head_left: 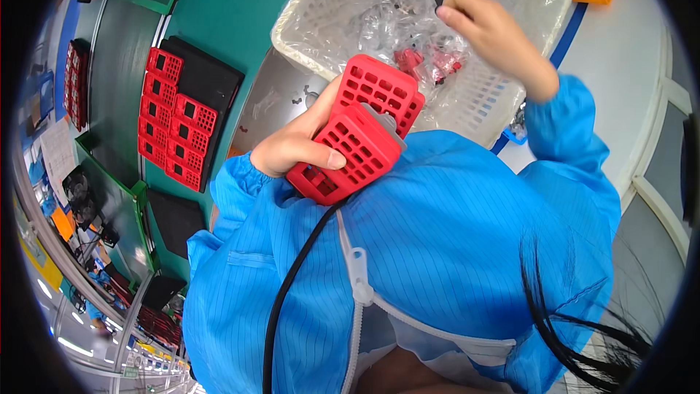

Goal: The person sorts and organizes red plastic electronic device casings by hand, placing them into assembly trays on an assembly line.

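Red gridded pcs (pixel 351 144), rounded corners, rect. holes, held in L hand (pixel 297 147)

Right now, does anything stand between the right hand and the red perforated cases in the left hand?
Nothing visible does. The right hand, pinching a small black piece, is over the white basket; the plastic bags there seem to lie below the gap to the red perforated cases.
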`<state>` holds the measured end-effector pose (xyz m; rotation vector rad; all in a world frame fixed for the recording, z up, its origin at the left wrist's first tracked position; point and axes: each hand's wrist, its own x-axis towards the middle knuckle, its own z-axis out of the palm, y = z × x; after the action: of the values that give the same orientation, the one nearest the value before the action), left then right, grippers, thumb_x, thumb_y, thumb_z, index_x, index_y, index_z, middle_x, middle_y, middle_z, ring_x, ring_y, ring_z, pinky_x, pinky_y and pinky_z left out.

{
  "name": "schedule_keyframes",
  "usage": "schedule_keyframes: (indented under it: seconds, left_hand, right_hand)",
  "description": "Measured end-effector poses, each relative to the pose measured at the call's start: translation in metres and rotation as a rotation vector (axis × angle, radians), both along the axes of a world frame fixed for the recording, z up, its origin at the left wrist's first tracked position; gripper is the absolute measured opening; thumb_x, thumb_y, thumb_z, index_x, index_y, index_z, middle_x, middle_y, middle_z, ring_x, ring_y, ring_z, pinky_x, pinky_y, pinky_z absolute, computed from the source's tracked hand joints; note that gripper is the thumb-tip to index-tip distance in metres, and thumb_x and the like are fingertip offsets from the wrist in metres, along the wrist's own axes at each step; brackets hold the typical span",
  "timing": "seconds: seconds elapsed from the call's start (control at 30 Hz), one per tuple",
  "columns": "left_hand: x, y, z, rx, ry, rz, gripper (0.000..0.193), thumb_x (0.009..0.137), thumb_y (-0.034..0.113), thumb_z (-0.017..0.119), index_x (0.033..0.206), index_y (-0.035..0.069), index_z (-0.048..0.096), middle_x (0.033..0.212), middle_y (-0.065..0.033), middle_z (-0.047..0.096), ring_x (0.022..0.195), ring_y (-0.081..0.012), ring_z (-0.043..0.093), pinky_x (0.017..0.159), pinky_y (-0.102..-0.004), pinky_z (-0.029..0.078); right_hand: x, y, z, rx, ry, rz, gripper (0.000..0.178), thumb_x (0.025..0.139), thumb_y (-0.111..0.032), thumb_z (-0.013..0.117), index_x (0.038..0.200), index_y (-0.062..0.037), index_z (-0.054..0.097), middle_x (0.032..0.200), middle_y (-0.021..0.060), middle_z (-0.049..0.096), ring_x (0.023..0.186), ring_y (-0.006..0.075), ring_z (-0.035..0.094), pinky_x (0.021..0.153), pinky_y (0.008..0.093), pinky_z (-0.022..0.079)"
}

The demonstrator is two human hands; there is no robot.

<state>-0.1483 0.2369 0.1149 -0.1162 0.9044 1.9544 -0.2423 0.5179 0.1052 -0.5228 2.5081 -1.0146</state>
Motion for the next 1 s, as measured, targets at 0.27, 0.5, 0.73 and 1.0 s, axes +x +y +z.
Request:
schedule_keyframes:
  seconds: [0.27, 0.5, 0.73, 1.0]
  left_hand:
    - [0.004, -0.002, 0.010, -0.039, 0.059, 0.108, 0.105, 0.061, 0.005, 0.065, 0.147, 0.009, 0.005, 0.139, -0.0137, 0.037, 0.129, -0.0257, 0.038, 0.107, -0.0382, 0.031]
    - [0.002, 0.002, 0.017, 0.019, 0.116, -0.002, 0.105, 0.059, 0.010, 0.068, 0.145, 0.009, 0.008, 0.139, -0.0137, 0.036, 0.129, -0.0271, 0.038, 0.108, -0.0398, 0.028]
    - [0.007, 0.001, 0.011, 0.018, 0.212, 0.009, 0.105, 0.059, 0.009, 0.068, 0.146, 0.010, 0.009, 0.140, -0.0128, 0.036, 0.131, -0.0264, 0.036, 0.109, -0.0387, 0.025]
    - [0.010, -0.013, -0.030, 0.144, -0.128, 0.307, 0.062, 0.078, 0.022, 0.057, 0.134, 0.001, 0.039, 0.120, -0.0176, 0.056, 0.106, -0.0293, 0.059, 0.091, -0.0401, 0.048]
  right_hand:
    - [0.090, -0.070, 0.043, -0.196, 0.239, 0.079, 0.026, 0.082, -0.018, 0.059, 0.060, -0.0046, 0.055, 0.058, 0.0120, 0.053, 0.052, 0.0310, 0.055, 0.049, 0.0406, 0.044]
    - [0.085, -0.051, 0.066, -0.173, 0.223, 0.078, 0.015, 0.079, -0.010, 0.062, 0.067, -0.0038, 0.058, 0.061, 0.0113, 0.055, 0.056, 0.0301, 0.056, 0.048, 0.0378, 0.044]
    - [0.096, -0.057, 0.075, -0.269, 0.120, 0.000, 0.010, 0.078, -0.009, 0.063, 0.070, -0.0047, 0.061, 0.061, 0.0084, 0.057, 0.054, 0.0241, 0.057, 0.048, 0.0330, 0.044]
    - [0.048, -0.009, 0.053, 0.305, 0.292, -0.210, 0.031, 0.086, -0.032, 0.062, 0.072, -0.0040, 0.064, 0.057, 0.0115, 0.054, 0.049, 0.0243, 0.051, 0.047, 0.0315, 0.040]
